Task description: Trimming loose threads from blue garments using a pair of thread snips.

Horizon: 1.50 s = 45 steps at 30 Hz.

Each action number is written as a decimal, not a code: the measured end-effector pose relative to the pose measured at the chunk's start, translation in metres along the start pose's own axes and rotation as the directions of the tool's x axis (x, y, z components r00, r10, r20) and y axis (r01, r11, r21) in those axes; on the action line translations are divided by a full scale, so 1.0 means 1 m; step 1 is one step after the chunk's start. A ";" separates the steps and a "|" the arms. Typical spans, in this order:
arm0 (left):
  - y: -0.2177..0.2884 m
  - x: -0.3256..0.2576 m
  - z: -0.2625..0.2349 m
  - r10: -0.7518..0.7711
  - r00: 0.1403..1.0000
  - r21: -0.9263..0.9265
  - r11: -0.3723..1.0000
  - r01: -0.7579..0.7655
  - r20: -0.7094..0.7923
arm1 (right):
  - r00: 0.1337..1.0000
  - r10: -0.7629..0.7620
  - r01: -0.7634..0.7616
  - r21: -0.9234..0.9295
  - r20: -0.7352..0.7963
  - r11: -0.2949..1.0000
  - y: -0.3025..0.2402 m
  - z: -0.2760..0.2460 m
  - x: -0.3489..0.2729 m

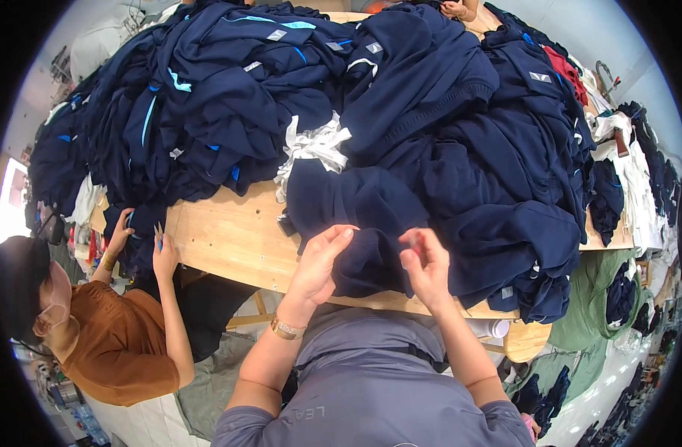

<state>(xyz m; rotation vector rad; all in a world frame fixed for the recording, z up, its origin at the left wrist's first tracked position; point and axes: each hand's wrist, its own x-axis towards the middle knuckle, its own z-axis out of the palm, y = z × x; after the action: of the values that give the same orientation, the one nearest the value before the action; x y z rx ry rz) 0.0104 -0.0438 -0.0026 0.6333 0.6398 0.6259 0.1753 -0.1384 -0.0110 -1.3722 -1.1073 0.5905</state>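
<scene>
A navy garment (367, 257) lies at the near edge of the wooden table, directly before me. My left hand (320, 264) has thumb and fingers closed on its left edge. On the garment's right side, my right hand (428, 267) is curled with its fingertips brought together. Something small and greyish shows blurred at those fingertips, too unclear to name. Just beyond my hands, more navy cloth (348, 195) spreads over the table, and a bundle of white strips (315, 145) rests behind it.
Large heaps of navy garments (207, 89) cover the far side of the wooden table (233, 235). At the left, a co-worker in a brown top (125, 343) holds small snips (159, 237) near navy cloth. Green sheeting (591, 298) hangs at the right. Another person's hand (454, 9) shows at the top.
</scene>
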 end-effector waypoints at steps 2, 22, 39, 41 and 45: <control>0.001 0.001 -0.002 -0.015 1.000 -0.031 0.999 0.016 0.008 | 0.997 -0.051 0.062 -0.233 0.054 0.971 -0.004 0.001 -0.002; 0.002 -0.005 0.009 0.078 0.996 0.059 0.995 -0.080 0.038 | 0.925 -0.336 0.377 -0.530 0.177 0.759 -0.002 0.001 0.005; 0.001 -0.012 0.017 0.324 0.946 0.412 0.858 -0.307 0.031 | 0.940 -0.236 0.337 -0.558 0.248 0.758 -0.016 0.002 0.002; 0.002 -0.013 0.020 0.327 0.944 0.421 0.852 -0.311 0.036 | 0.943 -0.225 0.327 -0.560 0.245 0.761 -0.016 0.002 0.003; -0.001 -0.011 0.017 0.338 0.940 0.413 0.852 -0.323 0.040 | 0.937 -0.268 0.349 -0.533 0.225 0.771 -0.017 0.003 0.004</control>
<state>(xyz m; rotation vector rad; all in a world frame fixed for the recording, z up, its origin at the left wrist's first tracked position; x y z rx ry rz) 0.0160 -0.0580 0.0112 1.1515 0.7085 0.8318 0.1700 -0.1361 0.0060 -1.6131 -1.6759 0.1007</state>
